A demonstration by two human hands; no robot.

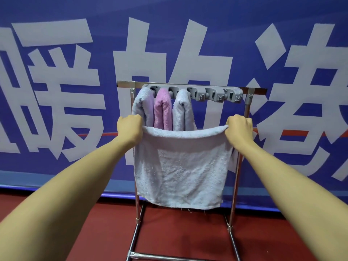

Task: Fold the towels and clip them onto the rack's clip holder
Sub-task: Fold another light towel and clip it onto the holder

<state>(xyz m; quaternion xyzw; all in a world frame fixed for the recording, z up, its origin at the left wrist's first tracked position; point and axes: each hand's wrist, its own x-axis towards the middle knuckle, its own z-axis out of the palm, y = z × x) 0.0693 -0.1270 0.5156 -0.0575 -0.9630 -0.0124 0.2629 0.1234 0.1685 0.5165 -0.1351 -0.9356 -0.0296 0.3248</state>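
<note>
in front of the chrome tube rack [233,185], the left hand [129,129] and right hand [239,129] each have their grip clamped on a top corner of a pale blue terry towel [180,172], seemingly doubled over. three folded towels hang in the grey plastic clip holder [211,94] above it.

Fluffy terry-cloth towel [180,166], shiny chrome metal rack [233,185], matt grey plastic clip holder [207,94]
</note>
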